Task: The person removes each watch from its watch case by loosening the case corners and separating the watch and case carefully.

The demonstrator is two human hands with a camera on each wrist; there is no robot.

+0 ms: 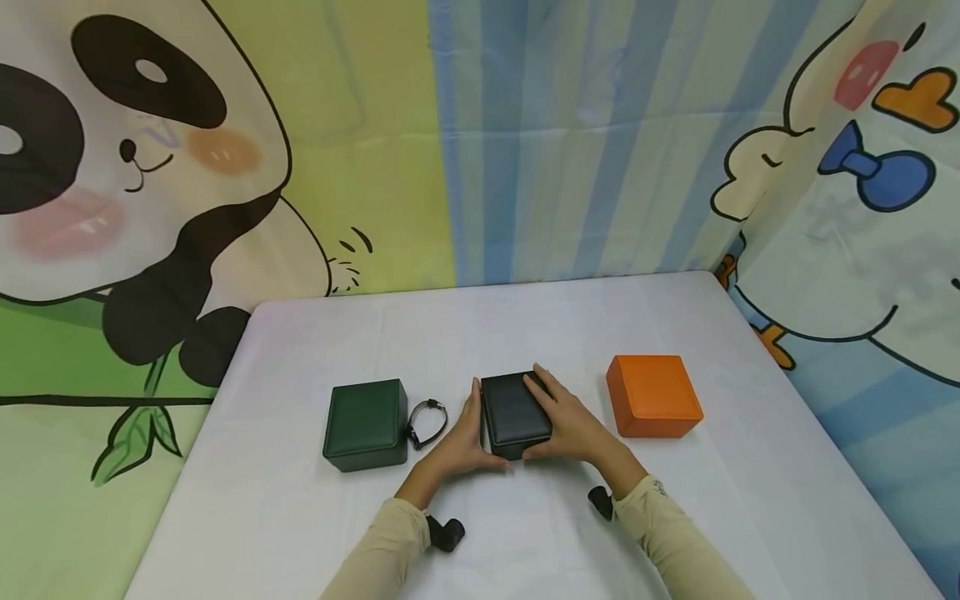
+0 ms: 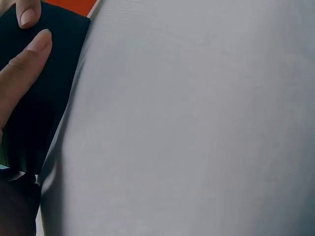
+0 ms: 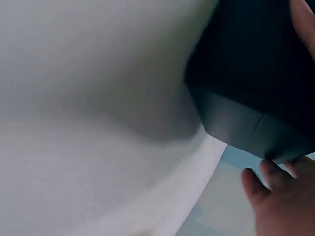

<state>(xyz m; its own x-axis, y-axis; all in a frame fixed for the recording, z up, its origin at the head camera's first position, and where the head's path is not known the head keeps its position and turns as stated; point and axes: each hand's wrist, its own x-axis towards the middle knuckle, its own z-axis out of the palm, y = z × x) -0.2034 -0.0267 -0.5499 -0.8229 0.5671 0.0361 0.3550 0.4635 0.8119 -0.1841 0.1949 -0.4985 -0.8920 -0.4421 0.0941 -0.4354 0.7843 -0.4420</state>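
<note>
A black box (image 1: 516,412) with rounded lid edges is in the middle of the white table, between both hands. My left hand (image 1: 459,444) holds its left side, fingers along that side and thumb across the front. From the right, my right hand (image 1: 573,425) grips it, with fingers over the far right part and thumb at the front right corner. Both thumbs show against the box's dark front (image 2: 54,64) in the left wrist view. In the right wrist view, fingertips (image 3: 275,174) curl at the edge of the dark box (image 3: 246,73).
Left of the hands stands a green box (image 1: 366,423), and beside it a thin dark looped band (image 1: 427,423), like a watch or bracelet. An orange box (image 1: 652,396) stands to the right. Printed cloth (image 1: 585,142) hangs behind the white table (image 1: 300,533).
</note>
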